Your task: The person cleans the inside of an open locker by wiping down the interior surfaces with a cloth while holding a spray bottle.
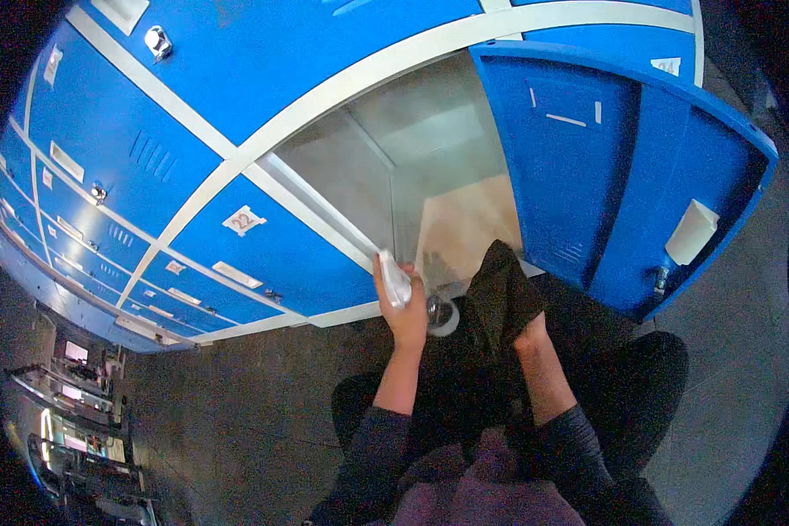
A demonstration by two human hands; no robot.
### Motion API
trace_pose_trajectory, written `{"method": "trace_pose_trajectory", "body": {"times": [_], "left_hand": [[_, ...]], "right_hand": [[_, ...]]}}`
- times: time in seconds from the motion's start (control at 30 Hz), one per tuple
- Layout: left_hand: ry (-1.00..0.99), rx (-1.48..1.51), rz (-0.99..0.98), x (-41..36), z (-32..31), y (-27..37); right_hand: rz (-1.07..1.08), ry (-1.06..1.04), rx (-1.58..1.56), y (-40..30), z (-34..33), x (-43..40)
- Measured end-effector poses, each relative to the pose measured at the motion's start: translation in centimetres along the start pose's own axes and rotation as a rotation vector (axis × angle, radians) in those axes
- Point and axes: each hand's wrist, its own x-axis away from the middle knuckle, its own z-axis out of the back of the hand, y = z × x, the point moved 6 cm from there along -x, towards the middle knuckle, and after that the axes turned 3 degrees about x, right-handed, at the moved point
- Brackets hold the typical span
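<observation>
In front of me a blue metal locker stands open, its interior (434, 141) pale grey with a tan panel or sheet (467, 217) at the bottom. My left hand (409, 323) grips a small whitish, shiny object (395, 281) near the locker's lower left edge; its exact kind is unclear. A dark cloth (500, 296) is held in my right hand (532, 331) and covers the fingers, so mostly the wrist shows. Between the hands, low by the locker's sill, is a round item with a pale rim and dark middle (442, 315).
The open blue door (578, 177) swings out to the right, with a white handle recess (692, 231) and a lock (661, 279). Shut blue locker doors (230, 256) with number labels fill the left and top. Dark floor (237, 394) lies below; blurred furniture stands far left.
</observation>
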Motion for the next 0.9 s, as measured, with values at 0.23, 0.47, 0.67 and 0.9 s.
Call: {"method": "trace_pose_trajectory", "body": {"times": [0.23, 0.47, 0.67, 0.9], "left_hand": [[0.1, -0.174, 0.073, -6.9, -2.0, 3.1], [0.187, -0.253, -0.008, -9.7, -2.5, 3.9], [0.295, -0.205, -0.101, -11.5, 0.1, 2.6], [0.213, -0.301, -0.169, -10.1, -2.7, 4.7]], "right_hand": [[0.05, 0.102, 0.177, 0.5, 0.7, -0.7], [-0.047, -0.082, -0.036, 1.4, 0.6, -1.4], [-0.088, -0.293, -0.161, 1.9, -2.2, -0.9], [0.172, 0.166, 0.411, 0.1, 3.0, -1.7]]}}
